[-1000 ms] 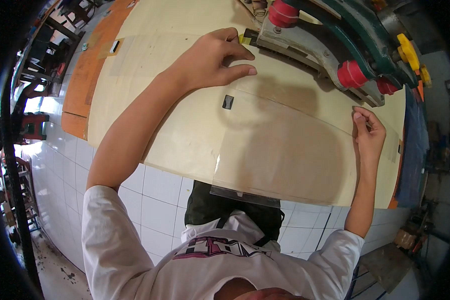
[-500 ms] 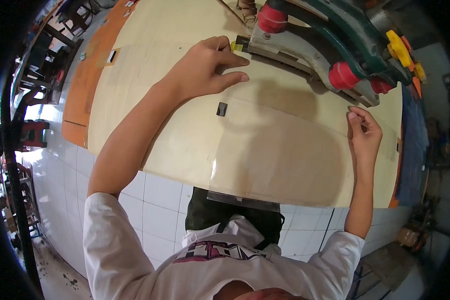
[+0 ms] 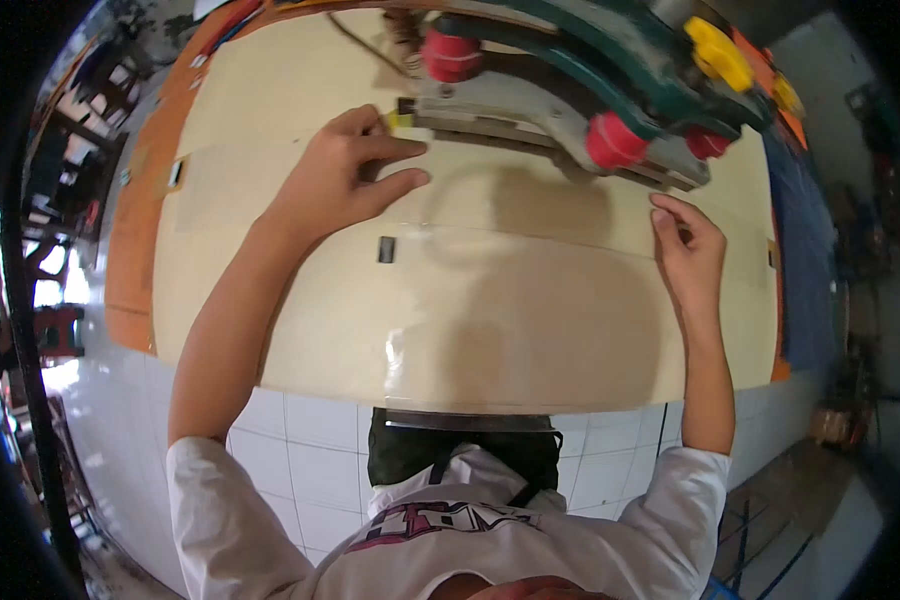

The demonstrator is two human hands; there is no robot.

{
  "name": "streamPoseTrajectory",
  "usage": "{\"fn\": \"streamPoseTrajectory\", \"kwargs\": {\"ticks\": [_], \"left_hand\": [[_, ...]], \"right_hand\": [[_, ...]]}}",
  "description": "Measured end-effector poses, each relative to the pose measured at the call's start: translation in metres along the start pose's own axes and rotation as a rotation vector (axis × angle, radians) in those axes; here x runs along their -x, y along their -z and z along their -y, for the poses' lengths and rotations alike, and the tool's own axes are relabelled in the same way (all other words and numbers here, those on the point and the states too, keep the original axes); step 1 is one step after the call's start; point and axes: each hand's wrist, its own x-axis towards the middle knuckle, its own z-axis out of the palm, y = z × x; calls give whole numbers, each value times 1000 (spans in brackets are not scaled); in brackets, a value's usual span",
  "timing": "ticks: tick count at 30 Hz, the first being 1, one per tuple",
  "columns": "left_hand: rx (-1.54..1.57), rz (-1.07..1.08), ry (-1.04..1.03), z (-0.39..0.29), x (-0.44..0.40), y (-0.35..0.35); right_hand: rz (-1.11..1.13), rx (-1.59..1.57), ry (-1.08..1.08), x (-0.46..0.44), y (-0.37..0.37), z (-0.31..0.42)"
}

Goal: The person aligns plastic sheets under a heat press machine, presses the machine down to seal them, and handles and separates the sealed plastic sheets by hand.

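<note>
My left hand [image 3: 355, 175] is over the table beside the left end of a green pressing machine [image 3: 560, 125] with red knobs. Its thumb and index finger are apart, and the other fingers curl behind. My right hand [image 3: 692, 245] is near the machine's right end, thumb and index fingertips brought together. Whatever lies between those tips is too thin or clear to make out. A transparent plastic sheet [image 3: 540, 320] lies between my arms, down to the table's near edge. A small black rectangle [image 3: 386, 250] sits just left of the sheet.
The pale tabletop [image 3: 230, 230] has an orange border [image 3: 135, 270] on the left. Yellow knobs [image 3: 720, 55] stick out at the machine's right. Dark blue cloth [image 3: 810, 270] hangs along the right edge. A coiled spring [image 3: 402, 45] stands behind the machine. White floor tiles show in front.
The whole view has shifted, so the machine, table and both hands appear further left. Relative to the machine, my hands are nearly where they were, with finger positions much the same.
</note>
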Motion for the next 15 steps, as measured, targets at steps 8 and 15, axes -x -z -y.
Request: {"fn": "streamPoseTrajectory", "kwargs": {"ticks": [8, 15], "left_hand": [[-27, -40, 7, -2, -3, -5], [-20, 19, 88, -6, -2, -3]], "right_hand": [[-17, 45, 25, -2, 1, -8], [-21, 8, -7, -1, 0, -10]]}}
